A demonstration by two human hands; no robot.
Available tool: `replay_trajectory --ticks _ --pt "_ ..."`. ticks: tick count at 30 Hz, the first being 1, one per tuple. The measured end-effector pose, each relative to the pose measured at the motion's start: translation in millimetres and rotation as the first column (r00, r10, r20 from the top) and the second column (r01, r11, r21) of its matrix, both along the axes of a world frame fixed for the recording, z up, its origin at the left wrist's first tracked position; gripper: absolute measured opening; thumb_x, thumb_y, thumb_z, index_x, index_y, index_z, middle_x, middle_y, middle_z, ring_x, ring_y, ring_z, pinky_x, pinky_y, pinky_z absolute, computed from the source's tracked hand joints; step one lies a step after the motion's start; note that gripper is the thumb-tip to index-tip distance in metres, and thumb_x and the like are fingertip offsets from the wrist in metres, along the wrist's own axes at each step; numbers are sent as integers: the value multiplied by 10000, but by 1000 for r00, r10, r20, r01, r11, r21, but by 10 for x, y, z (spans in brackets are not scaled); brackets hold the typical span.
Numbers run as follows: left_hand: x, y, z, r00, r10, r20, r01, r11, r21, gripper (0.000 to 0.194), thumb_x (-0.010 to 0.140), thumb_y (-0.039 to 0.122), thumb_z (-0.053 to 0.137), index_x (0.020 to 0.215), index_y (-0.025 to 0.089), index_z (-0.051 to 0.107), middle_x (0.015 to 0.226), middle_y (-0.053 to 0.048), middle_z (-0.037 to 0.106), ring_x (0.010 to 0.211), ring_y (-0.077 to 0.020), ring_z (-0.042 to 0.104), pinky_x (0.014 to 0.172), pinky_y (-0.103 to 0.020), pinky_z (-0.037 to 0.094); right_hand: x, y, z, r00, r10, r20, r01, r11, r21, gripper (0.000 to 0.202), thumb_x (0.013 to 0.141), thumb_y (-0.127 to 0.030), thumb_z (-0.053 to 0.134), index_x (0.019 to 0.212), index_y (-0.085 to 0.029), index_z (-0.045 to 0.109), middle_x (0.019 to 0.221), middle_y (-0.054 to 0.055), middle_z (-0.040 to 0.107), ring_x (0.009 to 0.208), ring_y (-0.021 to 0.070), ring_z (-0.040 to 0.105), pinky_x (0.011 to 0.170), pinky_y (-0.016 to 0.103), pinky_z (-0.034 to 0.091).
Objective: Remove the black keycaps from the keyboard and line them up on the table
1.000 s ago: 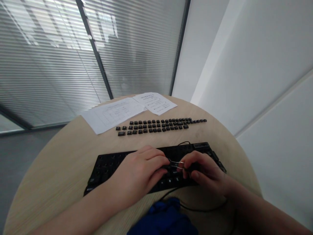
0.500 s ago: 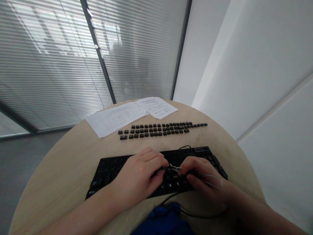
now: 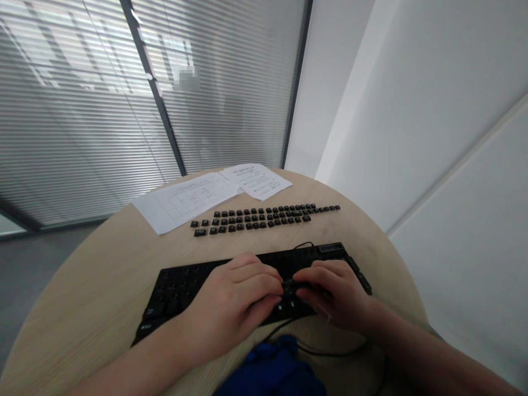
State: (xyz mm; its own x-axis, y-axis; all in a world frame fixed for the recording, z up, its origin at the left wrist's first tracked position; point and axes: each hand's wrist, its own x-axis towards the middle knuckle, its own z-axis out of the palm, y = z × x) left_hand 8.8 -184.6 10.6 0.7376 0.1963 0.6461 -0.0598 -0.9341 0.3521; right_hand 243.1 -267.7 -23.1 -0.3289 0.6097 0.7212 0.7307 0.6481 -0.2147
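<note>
My left hand (image 3: pixel 237 294) rests over the middle of a black keyboard (image 3: pixel 181 283), its fingers curled and pressed together with the fingertips near the keys. Whatever they hold, if anything, is hidden. My right hand (image 3: pixel 336 291) hovers over the right part of the keyboard, thumb and forefinger a little apart and pointing at the left fingertips. A thin pale edge of the wire keycap puller (image 3: pixel 329 318) shows under the right palm; the rest of it is hidden by the hand. Behind the keyboard, loose black keycaps (image 3: pixel 256 218) lie in rows.
Two printed paper sheets (image 3: pixel 185 201) lie at the far side of the round wooden table (image 3: pixel 94 280). A black cable (image 3: pixel 330 353) runs in front of the keyboard. Blue cloth (image 3: pixel 272 371) shows at the near edge. A white wall (image 3: pixel 445 121) stands on the right.
The wire loops of the puller, seen between my hands before, have gone from sight. My right thumb and forefinger have come forward toward the left fingertips. The view has shifted slightly right.
</note>
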Motion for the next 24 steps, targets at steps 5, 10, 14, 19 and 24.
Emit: replay_trajectory --ticks 5,10,14,19,24 --pt "7 -4 -5 1000 18 23 -18 1000 -8 122 967 92 632 996 208 651 970 -18 763 851 -161 675 769 -300 548 -35 0 22 1000 7 -19 -7 999 34 219 1016 -397 633 1101 -200 676 680 -11 675 528 114 618 507 237 454" --pt "23 -23 -49 999 -11 46 12 1000 -5 117 958 93 643 945 208 633 948 -7 756 831 -153 657 768 -299 540 -40 21 -4 998 57 -28 -56 998 34 185 1008 -377 661 1052 -201 699 682 -3 701 526 111 634 499 239 445" --pt "32 -22 -75 998 -24 56 24 1000 -1 136 949 72 642 944 208 626 957 -6 758 829 -148 656 784 -300 540 -42 30 -8 996 70 -52 -69 997 30 190 1014 -372 654 1056 -196 711 662 -3 701 511 106 624 493 238 433" --pt "48 -15 -93 998 -33 56 32 999 13 134 959 75 627 953 209 633 977 -11 769 816 -150 663 791 -310 548 -49 39 -8 994 88 -61 -88 996 17 185 1004 -357 670 1073 -190 710 664 -10 696 513 98 622 496 225 430" --pt "39 -36 -70 998 -8 54 5 998 57 102 962 113 643 976 213 656 983 -20 770 837 -157 682 793 -303 571 -67 18 8 995 92 -47 -94 995 -28 166 996 -341 667 1040 -188 715 653 -15 677 496 91 588 481 222 412"
